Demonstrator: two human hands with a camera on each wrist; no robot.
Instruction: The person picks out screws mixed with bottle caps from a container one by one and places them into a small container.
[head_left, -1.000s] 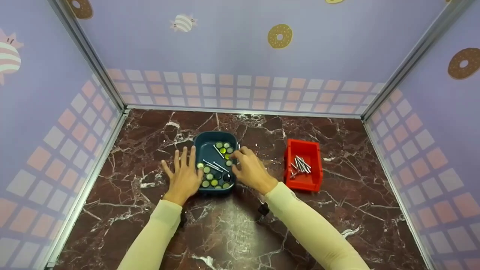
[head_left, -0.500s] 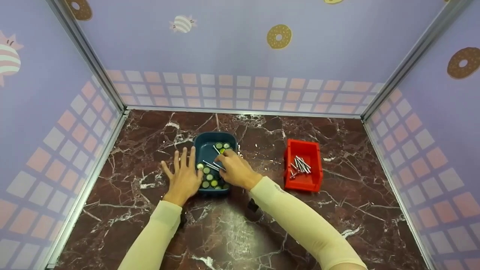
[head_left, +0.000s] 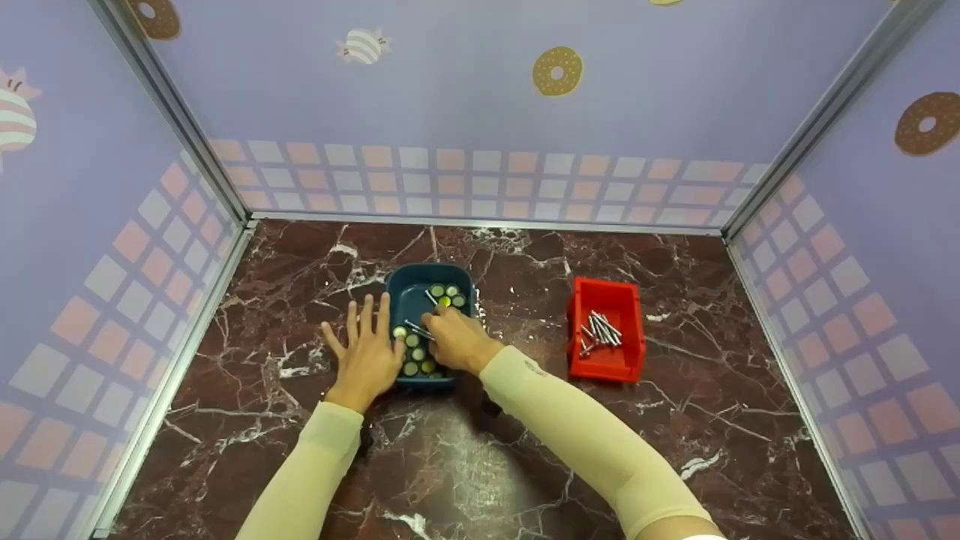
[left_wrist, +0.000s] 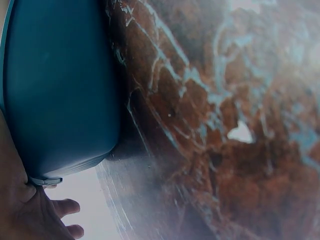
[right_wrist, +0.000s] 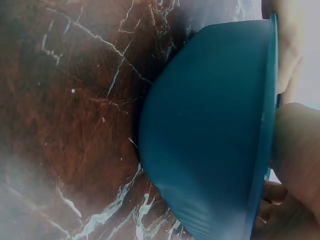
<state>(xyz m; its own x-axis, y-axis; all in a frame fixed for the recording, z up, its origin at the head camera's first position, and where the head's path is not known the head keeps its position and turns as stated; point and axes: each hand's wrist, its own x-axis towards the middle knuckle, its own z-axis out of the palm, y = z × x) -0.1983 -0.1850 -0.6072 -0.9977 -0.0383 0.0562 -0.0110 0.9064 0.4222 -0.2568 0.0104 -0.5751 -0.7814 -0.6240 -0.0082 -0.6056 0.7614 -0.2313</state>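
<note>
A dark teal box (head_left: pixel 409 276) holds several small round greenish discs (head_left: pixel 412 368) and slim silver screws (head_left: pixel 417 328). My left hand (head_left: pixel 365 360) rests along its left rim, fingers spread and straight, thumb over the edge. My right hand (head_left: pixel 457 341) reaches over the right rim into the box, fingers bent down among the screws and discs. Its fingertips lie right at the screws, and I cannot tell whether they pinch one. The hand hides the box's lower right part. Both wrist views show mostly the outer wall of the teal box (right_wrist: pixel 205 120).
To the right stands a red bin (head_left: pixel 609 367) with several silver screws (head_left: pixel 602 330) in it. Both stand on a dark red marbled table (head_left: pixel 517 262). Patterned lilac panels (head_left: pixel 465 97) with metal edges close off the back and both sides.
My right hand has moved left from the box's right rim to over its middle, covering discs and part of the screws. The left hand and the red bin have stayed put.
</note>
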